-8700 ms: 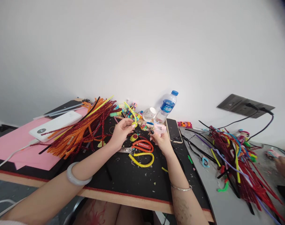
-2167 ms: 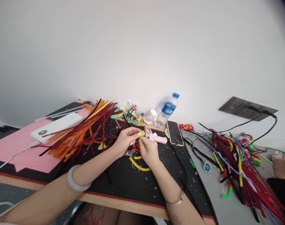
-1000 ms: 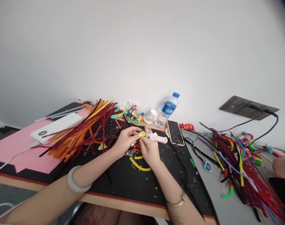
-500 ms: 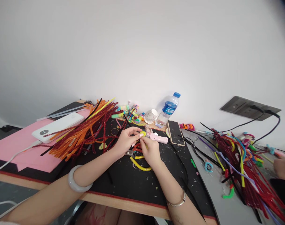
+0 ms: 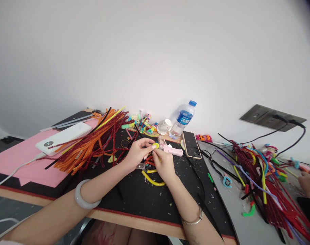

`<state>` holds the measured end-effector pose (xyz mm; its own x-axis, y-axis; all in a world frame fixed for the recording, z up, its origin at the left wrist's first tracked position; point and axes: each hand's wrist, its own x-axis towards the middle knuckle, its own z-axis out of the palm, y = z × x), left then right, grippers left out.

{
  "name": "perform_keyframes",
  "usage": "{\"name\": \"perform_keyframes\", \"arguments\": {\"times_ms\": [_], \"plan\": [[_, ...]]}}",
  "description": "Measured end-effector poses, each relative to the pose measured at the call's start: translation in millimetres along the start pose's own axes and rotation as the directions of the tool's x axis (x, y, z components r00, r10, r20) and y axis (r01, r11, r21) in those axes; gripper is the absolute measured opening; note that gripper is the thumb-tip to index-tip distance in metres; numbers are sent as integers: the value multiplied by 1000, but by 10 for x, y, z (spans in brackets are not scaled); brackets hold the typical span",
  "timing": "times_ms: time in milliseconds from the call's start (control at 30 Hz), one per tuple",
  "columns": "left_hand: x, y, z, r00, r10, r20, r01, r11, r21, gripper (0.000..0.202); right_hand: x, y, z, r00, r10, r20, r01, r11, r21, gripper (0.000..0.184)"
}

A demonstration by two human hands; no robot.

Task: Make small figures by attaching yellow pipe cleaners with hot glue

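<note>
Between my two hands is a small yellow coiled piece (image 5: 157, 145), likely bent from pipe cleaner. My left hand (image 5: 137, 153) pinches it from the left with thumb and forefinger. From the right, the closed fingers of my right hand (image 5: 165, 165) meet it at its lower side. Just beyond the hands lies a pink glue gun (image 5: 173, 150). Curved yellow pipe cleaner pieces (image 5: 152, 180) rest on the black mat (image 5: 144, 200) under my hands. Beside my left wrist sits a pale yellow scrap (image 5: 112, 159), and a clear-and-metal item (image 5: 140, 166) is partly hidden.
Orange and dark red pipe cleaners (image 5: 88, 146) spread at left over pink paper (image 5: 12, 156) and a white power bank (image 5: 64, 137). A water bottle (image 5: 182, 119), paper cup (image 5: 164, 126) and phone (image 5: 192, 144) stand or lie behind. At right, another person's hand (image 5: 309, 183) is near more pipe cleaners (image 5: 274, 200).
My hands and the yellow piece hold nearly the same place. At the far right, the other person's hand has shifted slightly.
</note>
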<state>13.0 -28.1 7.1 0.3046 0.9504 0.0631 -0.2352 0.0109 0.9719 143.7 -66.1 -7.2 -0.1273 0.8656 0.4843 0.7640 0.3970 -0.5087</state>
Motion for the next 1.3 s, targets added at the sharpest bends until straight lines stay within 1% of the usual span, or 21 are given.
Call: {"name": "perform_keyframes", "arguments": {"times_ms": [533,967,1300], "plan": [[-6,8,-8,1000,-2,-14,2,1000,3,27,13,-29,-26,1000,2,-9,-2,1000,5,24],[10,1,-16,999,25,-29,-25,1000,8,29,20,-32,-33,999,40,8,-40,998,38,22],[6,14,-22,999,25,-27,-25,1000,20,30,21,-36,-36,999,42,-12,-41,998,40,22]]}}
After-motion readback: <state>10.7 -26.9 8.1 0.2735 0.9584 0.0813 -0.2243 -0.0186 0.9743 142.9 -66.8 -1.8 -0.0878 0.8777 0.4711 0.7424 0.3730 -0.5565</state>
